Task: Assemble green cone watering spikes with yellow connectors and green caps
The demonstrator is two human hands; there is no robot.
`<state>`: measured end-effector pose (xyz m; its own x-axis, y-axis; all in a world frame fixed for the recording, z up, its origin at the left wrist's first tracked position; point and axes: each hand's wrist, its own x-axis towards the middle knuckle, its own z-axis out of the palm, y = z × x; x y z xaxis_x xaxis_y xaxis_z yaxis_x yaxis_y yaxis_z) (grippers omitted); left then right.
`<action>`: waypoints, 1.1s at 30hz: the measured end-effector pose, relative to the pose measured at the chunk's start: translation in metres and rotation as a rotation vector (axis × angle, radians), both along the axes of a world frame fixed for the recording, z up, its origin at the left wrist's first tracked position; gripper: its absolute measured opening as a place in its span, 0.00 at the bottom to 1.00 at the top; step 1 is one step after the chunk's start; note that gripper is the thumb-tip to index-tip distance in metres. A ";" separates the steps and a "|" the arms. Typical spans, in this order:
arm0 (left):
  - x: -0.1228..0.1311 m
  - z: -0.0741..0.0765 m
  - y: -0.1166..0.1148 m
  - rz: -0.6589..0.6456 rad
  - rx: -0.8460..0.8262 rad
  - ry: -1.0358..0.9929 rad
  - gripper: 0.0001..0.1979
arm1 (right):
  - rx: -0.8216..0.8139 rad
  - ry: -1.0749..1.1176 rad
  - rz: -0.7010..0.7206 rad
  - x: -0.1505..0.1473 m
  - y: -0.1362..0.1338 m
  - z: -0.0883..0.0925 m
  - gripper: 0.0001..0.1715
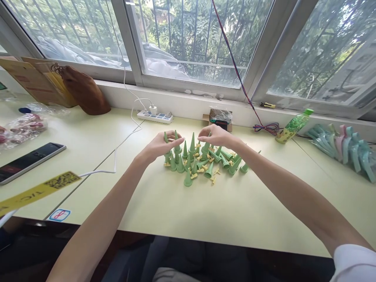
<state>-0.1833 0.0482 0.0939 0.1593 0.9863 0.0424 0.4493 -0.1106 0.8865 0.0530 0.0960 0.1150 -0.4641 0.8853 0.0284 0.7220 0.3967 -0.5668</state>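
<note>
Many green plastic cones [188, 180] cluster on the table in front of me, mixed with small yellow T-shaped pieces [213, 179]. Toward the left of the cluster the cones stand upright, while several on the right lie on their sides. My left hand [164, 145] is at the back left of the group, its thumb stretched inward and its fingers loosely curved among the upright tips. Over the back of the cluster, my right hand [216, 136] has its thumb and fingers apart. Some fingertips of both hands are hidden, and I see no cone lifted.
Behind the cones stand a power strip [155, 116] and a small open box [220, 117]. A green bottle [294, 126] and bagged pastel items [346, 147] are on the right. On the left lie a phone [29, 161], a brown pouch [85, 92] and a white cable [115, 156].
</note>
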 end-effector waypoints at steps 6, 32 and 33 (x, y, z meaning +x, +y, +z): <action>-0.019 -0.003 -0.001 -0.119 0.052 -0.133 0.36 | 0.009 0.045 -0.006 0.002 -0.004 0.004 0.16; -0.034 -0.063 0.072 -0.162 0.046 0.172 0.14 | 0.059 0.224 -0.013 0.014 -0.018 0.006 0.17; -0.035 -0.065 0.073 -0.199 0.047 0.207 0.15 | 0.064 0.223 -0.013 0.014 -0.018 0.005 0.17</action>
<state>-0.2187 0.1216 0.0293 0.3592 0.9326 0.0341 0.5853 -0.2536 0.7702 0.0666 0.0782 0.1200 -0.4288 0.8842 0.1854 0.5865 0.4286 -0.6873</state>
